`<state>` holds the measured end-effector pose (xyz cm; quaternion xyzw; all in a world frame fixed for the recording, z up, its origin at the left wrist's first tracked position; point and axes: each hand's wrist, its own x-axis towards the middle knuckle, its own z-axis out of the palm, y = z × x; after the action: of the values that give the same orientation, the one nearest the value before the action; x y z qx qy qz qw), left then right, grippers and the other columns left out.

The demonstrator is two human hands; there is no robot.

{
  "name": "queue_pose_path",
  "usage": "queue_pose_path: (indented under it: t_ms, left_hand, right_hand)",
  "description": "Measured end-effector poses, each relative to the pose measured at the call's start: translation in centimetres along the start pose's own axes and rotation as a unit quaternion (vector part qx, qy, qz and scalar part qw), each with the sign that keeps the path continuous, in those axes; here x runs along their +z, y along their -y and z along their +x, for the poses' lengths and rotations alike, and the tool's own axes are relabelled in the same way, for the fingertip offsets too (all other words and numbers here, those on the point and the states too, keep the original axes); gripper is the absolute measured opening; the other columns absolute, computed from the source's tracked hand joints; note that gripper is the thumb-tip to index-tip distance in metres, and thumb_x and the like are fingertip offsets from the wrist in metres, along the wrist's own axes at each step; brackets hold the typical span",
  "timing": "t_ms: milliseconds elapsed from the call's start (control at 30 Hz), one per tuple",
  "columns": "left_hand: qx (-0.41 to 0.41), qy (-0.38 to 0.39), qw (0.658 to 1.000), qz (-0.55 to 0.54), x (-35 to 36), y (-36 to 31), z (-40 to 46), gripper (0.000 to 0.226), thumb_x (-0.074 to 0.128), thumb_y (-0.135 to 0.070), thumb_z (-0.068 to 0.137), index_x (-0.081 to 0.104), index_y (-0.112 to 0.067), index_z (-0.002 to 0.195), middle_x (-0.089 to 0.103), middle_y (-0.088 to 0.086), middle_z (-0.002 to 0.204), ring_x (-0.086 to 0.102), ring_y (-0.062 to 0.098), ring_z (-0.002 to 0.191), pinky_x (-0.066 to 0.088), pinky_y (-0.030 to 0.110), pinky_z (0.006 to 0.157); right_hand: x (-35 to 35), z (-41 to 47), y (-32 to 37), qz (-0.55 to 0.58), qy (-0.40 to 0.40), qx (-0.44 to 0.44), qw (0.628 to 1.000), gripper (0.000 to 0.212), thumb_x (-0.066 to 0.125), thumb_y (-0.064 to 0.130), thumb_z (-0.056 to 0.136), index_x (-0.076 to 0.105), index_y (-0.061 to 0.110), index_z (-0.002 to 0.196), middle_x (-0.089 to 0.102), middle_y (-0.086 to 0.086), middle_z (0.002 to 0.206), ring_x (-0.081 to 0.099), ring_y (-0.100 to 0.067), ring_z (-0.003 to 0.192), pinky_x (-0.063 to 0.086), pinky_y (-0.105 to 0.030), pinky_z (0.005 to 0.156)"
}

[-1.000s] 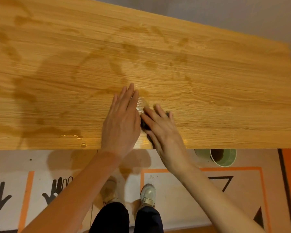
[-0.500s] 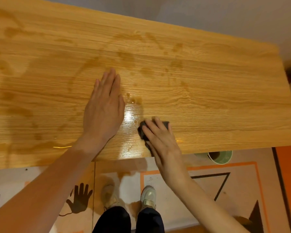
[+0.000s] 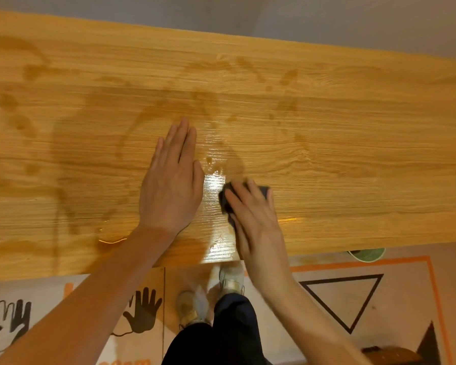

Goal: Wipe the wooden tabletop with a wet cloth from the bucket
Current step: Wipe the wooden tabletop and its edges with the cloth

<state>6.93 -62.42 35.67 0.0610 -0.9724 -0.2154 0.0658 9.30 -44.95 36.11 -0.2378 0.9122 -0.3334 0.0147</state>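
On the floor mat below the wooden tabletop, from the left, lie three printed black handprints, two pale shoes, one black outlined triangle, and one green bucket mostly hidden under the table's near edge. The left hand lies flat on the tabletop, fingers straight and together, among darker damp streaks and a glossy wet patch. Just right of it, the right hand presses the one dark cloth onto the wood near the front edge, fingers spread over it and covering most of it.
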Motion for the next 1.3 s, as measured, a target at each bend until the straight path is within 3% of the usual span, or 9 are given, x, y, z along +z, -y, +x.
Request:
queue_pose_path:
  t_ms: [233, 467, 567, 667, 767, 933, 1067, 1200, 1300]
  left_hand:
    - [-0.016, 0.007, 1.000, 0.002, 0.1, 0.0, 0.1, 0.053, 0.032, -0.022, 0.106, 0.027, -0.007, 0.157, 0.019, 0.006, 0.167, 0.015, 0.018, 0.156, 0.010, 0.034, 0.128]
    - [-0.003, -0.025, 1.000, -0.011, 0.4, 0.0, -0.2, 0.051, 0.042, -0.015, 0.104, 0.036, -0.003, 0.153, 0.030, 0.009, 0.164, 0.025, 0.021, 0.154, 0.024, 0.043, 0.125]
    - [-0.011, 0.000, 1.000, -0.027, -0.1, 0.0, 0.2, 0.053, 0.040, -0.018, 0.105, 0.033, -0.004, 0.155, 0.026, 0.007, 0.166, 0.019, 0.018, 0.155, 0.018, 0.040, 0.127]
    - [-0.021, 0.013, 0.999, -0.028, -0.3, -0.3, 0.1, 0.053, 0.039, -0.019, 0.104, 0.034, -0.004, 0.155, 0.026, 0.006, 0.166, 0.018, 0.018, 0.155, 0.014, 0.036, 0.127]
    - [-0.037, 0.016, 0.999, -0.035, -0.4, -0.6, -0.1, 0.053, 0.039, -0.019, 0.103, 0.035, -0.005, 0.154, 0.027, 0.006, 0.165, 0.019, 0.018, 0.155, 0.014, 0.037, 0.127]
    - [-0.037, 0.001, 0.999, -0.026, -0.4, -0.9, 0.2, 0.053, 0.041, -0.017, 0.103, 0.036, -0.003, 0.153, 0.030, 0.009, 0.164, 0.023, 0.019, 0.154, 0.019, 0.042, 0.126]
    - [-0.032, 0.009, 0.999, -0.014, -0.5, -0.9, 0.2, 0.054, 0.040, -0.018, 0.103, 0.034, -0.002, 0.154, 0.027, 0.010, 0.165, 0.022, 0.021, 0.155, 0.017, 0.042, 0.127]
    - [-0.032, 0.011, 0.999, 0.000, -0.4, -1.0, 0.0, 0.053, 0.039, -0.018, 0.104, 0.034, -0.001, 0.154, 0.028, 0.012, 0.164, 0.023, 0.023, 0.154, 0.016, 0.041, 0.127]
    - [-0.043, 0.024, 0.999, 0.005, -0.3, -0.8, 0.1, 0.054, 0.036, -0.021, 0.104, 0.032, -0.003, 0.155, 0.025, 0.009, 0.166, 0.020, 0.020, 0.155, 0.014, 0.040, 0.127]
  right_hand:
    - [1.1, 14.2, -3.1, -0.025, -0.034, 0.023, 0.999, 0.036, 0.044, 0.007, 0.101, 0.054, 0.011, 0.135, 0.048, -0.001, 0.145, 0.023, -0.019, 0.146, 0.000, -0.036, 0.122]
    - [-0.6, 0.7, -1.7, 0.015, 0.048, -0.063, 0.997, 0.043, 0.041, 0.013, 0.099, 0.045, 0.011, 0.142, 0.035, -0.002, 0.154, 0.018, -0.022, 0.148, 0.004, -0.041, 0.122]
    - [-0.1, 5.8, -2.8, -0.064, 0.050, -0.083, 0.993, 0.047, 0.051, 0.009, 0.094, 0.044, 0.012, 0.141, 0.035, -0.002, 0.152, 0.022, -0.023, 0.146, 0.004, -0.041, 0.122]
    - [0.6, 12.5, -4.0, -0.048, 0.017, -0.018, 0.999, 0.045, 0.060, 0.001, 0.089, 0.054, 0.005, 0.133, 0.048, -0.011, 0.145, 0.030, -0.030, 0.141, 0.000, -0.040, 0.118]
    - [-0.3, 10.1, -4.2, -0.055, 0.049, -0.024, 0.997, 0.045, 0.056, 0.005, 0.093, 0.050, 0.008, 0.137, 0.041, -0.006, 0.150, 0.023, -0.025, 0.145, -0.008, -0.034, 0.120]
    - [-6.4, 2.8, -9.2, -0.088, 0.068, -0.071, 0.991, 0.044, 0.043, 0.012, 0.093, 0.046, 0.011, 0.136, 0.038, -0.006, 0.147, 0.029, -0.027, 0.140, 0.026, -0.054, 0.115]
    - [-7.6, 4.9, -10.2, -0.067, -0.056, 0.082, 0.993, 0.039, 0.048, 0.003, 0.096, 0.052, 0.001, 0.135, 0.045, -0.012, 0.146, 0.027, -0.030, 0.143, 0.008, -0.044, 0.122]
    - [-3.9, 8.1, -5.5, -0.066, 0.019, 0.043, 0.997, 0.050, 0.068, -0.007, 0.075, 0.059, -0.002, 0.124, 0.055, -0.020, 0.133, 0.044, -0.041, 0.130, 0.031, -0.062, 0.109]
    - [-0.9, 8.6, -2.5, -0.034, 0.056, -0.016, 0.998, 0.055, 0.053, -0.013, 0.082, 0.051, 0.004, 0.134, 0.047, -0.012, 0.145, 0.030, -0.033, 0.141, 0.010, -0.049, 0.121]
